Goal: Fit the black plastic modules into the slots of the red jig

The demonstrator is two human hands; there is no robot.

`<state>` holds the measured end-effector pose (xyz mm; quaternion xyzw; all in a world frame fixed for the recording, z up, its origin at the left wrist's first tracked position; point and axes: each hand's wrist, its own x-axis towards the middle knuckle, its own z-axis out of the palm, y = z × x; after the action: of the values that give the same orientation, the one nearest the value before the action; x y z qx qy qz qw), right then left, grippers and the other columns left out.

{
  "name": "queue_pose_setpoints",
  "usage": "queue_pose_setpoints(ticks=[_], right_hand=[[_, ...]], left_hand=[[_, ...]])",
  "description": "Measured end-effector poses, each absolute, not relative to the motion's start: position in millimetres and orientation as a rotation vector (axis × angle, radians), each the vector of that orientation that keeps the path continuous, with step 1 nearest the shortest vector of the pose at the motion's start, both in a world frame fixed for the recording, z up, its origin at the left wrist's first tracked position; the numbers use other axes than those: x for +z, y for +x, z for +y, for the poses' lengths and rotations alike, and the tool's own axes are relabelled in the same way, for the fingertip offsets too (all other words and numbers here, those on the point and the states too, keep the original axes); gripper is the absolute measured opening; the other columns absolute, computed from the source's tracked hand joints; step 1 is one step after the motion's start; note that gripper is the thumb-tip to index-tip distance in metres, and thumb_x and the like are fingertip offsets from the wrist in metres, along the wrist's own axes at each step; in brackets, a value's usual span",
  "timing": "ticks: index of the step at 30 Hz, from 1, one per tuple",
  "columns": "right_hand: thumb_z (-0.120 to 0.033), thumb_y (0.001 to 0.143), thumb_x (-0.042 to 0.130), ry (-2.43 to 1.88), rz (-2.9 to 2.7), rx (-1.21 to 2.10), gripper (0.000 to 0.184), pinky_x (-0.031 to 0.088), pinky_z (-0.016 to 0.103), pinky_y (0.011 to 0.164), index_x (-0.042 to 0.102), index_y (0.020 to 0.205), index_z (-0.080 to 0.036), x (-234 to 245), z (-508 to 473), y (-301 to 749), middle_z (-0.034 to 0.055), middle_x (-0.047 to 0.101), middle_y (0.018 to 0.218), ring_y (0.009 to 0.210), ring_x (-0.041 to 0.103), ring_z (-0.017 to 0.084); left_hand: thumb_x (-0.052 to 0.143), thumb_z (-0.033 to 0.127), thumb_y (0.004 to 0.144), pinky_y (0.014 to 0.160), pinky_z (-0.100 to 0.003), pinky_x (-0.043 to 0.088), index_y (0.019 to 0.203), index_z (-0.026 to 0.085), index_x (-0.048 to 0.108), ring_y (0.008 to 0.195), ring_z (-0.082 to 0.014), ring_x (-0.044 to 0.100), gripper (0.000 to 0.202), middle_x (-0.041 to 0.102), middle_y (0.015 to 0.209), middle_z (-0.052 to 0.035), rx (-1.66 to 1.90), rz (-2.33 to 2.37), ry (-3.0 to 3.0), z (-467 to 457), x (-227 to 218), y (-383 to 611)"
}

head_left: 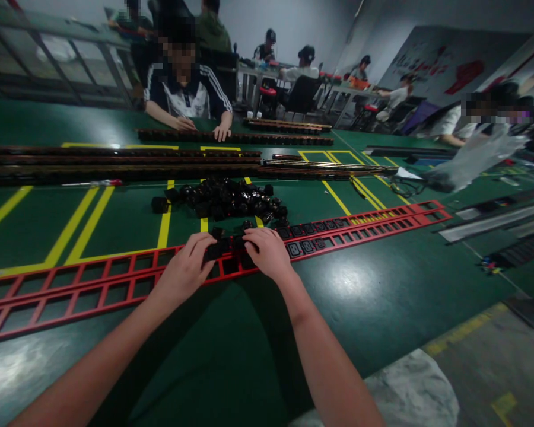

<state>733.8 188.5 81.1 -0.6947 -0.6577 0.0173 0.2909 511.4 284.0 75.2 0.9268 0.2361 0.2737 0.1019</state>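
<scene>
A long red frame [115,290] with two rows of square openings lies slantwise across the green table. Over its middle, my left hand [191,261] is closed, fingertips and thumb on a black socket module [214,250]. Beside it, my right hand [269,252] has its fingers curled over another black module [239,242], partly hidden by the fingers. To the right of that hand, several black socket modules [307,245] sit in the openings in both rows. Just beyond the hands is a loose heap of black modules [231,198].
Long dark strips [115,163] lie across the table beyond the heap, with a red-handled tool [111,182] beside them. Opposite, a person [184,89] rests both hands near another strip [235,137]. A clear plastic bag [476,157] and more strips [498,219] are at the right.
</scene>
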Motion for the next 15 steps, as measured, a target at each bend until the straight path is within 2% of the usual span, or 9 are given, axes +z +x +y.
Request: queue_pose_setpoints(ticks=[3,7,10,12,15], right_hand=[[-0.019,0.096,0.058,-1.861,-1.753,0.041,0.02,0.044,0.043,0.106,0.073,0.108,-0.024,81.5,188.5,733.5,0.0022,0.073,0.124,0.117,0.063,0.021],[-0.018,0.096,0.058,-1.862,-1.758,0.034,0.021,0.044,0.043,0.106,0.073,0.109,-0.024,81.1,189.0,733.5,0.0023,0.073,0.124,0.117,0.063,0.021],[-0.019,0.096,0.058,-1.856,-1.757,0.029,0.02,0.044,0.042,0.105,0.073,0.108,-0.024,80.9,189.2,733.6,0.0023,0.073,0.123,0.117,0.064,0.021],[-0.018,0.096,0.058,-1.855,-1.757,0.03,0.019,0.044,0.042,0.105,0.073,0.107,-0.024,81.2,189.2,733.7,0.0022,0.073,0.123,0.117,0.064,0.021],[-0.019,0.096,0.059,-1.86,-1.757,0.038,0.019,0.043,0.042,0.106,0.073,0.108,-0.024,82.0,189.0,733.6,0.0022,0.073,0.124,0.118,0.064,0.021]], left_hand=[[0.056,0.019,0.095,0.1,-0.045,0.053,0.13,0.016,0.05,0.117,-0.0286,0.06,0.035,0.059,0.123,-0.0145,0.871,0.514,2.861,282.5,70.8,508.8],[0.066,0.037,0.091,0.084,-0.043,0.056,0.139,0.014,0.048,0.099,-0.029,0.064,0.056,0.063,0.111,-0.0138,0.748,0.448,2.964,284.0,69.0,508.5],[0.065,0.051,0.09,0.079,-0.043,0.054,0.124,0.012,0.059,0.09,-0.0288,0.065,0.052,0.066,0.1,-0.0127,0.673,0.383,3.004,285.1,70.5,509.8],[0.062,0.051,0.092,0.08,-0.044,0.052,0.118,0.011,0.061,0.09,-0.0296,0.065,0.048,0.067,0.099,-0.0134,0.67,0.376,3.027,284.5,71.0,510.5],[0.059,0.038,0.095,0.081,-0.043,0.052,0.127,0.009,0.057,0.092,-0.0293,0.064,0.043,0.067,0.102,-0.0146,0.631,0.404,3.026,282.4,69.9,511.0]])
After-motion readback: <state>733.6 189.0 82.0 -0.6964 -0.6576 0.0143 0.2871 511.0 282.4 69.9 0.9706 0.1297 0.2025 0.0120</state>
